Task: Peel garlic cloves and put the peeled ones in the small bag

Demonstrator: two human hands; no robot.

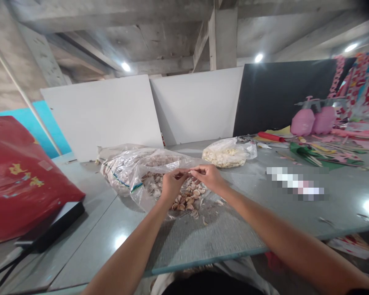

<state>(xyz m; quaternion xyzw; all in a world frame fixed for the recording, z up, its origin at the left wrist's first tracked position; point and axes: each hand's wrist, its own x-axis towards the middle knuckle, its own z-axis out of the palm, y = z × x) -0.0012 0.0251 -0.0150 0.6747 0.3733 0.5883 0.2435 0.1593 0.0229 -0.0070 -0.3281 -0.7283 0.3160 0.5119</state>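
My left hand (174, 183) and my right hand (209, 176) meet fingertip to fingertip over a pile of unpeeled garlic cloves (187, 200). Both are closed in a pinch on a small garlic clove (189, 172), mostly covered by the fingers. The pile lies at the mouth of a large clear plastic bag (153, 157), which spreads out behind and to the left of my hands. Loose papery skins (204, 220) are scattered on the table in front. Beyond my right hand sits a smaller clear bag of pale peeled cloves (224, 153).
A big red bag (21, 176) and a black box with cables (57, 227) stand at the left. To the right are two pink spray bottles (303, 121), coloured paper scraps (335, 153) and scissors (326, 221). White boards (199, 106) lean behind the grey table (203, 243).
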